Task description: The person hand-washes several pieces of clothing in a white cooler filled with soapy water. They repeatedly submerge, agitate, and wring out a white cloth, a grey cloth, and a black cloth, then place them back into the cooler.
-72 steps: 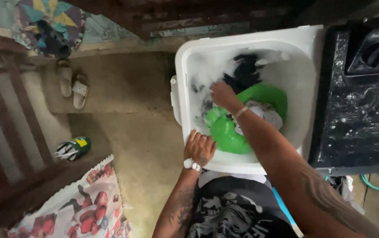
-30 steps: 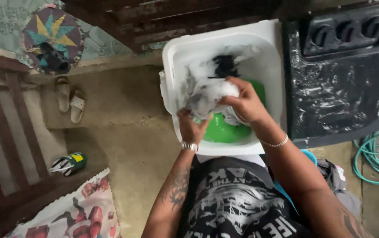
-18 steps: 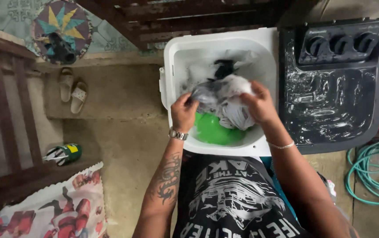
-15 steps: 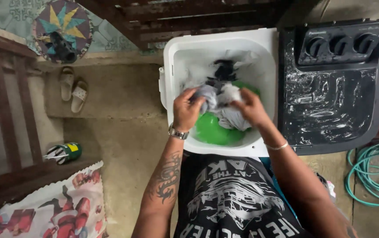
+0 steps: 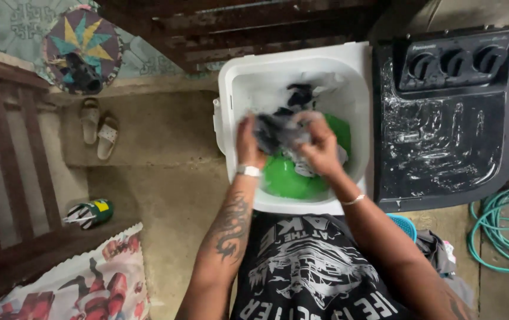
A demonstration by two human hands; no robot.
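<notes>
Head view looks straight down on us as we stand at the white wash tub (image 5: 230, 106), both arms reaching in over its near rim. Our left hand (image 5: 249, 142) and our right hand (image 5: 320, 147) are each closed around the same wet grey garment (image 5: 281, 129), bunched up between them and held just above the green basin (image 5: 287, 178) that sits inside the tub. The cloth is blurred, so we cannot tell its exact shape. More dark clothing (image 5: 300, 95) lies in suds at the far side of the tub. Just to the right stands a black machine lid with three knobs (image 5: 444, 130), touching the tub's side. A teal hose (image 5: 503, 231) coils on the floor at the far right, and a pair of pale sandals (image 5: 99, 127) rests on the step well off to the left.
</notes>
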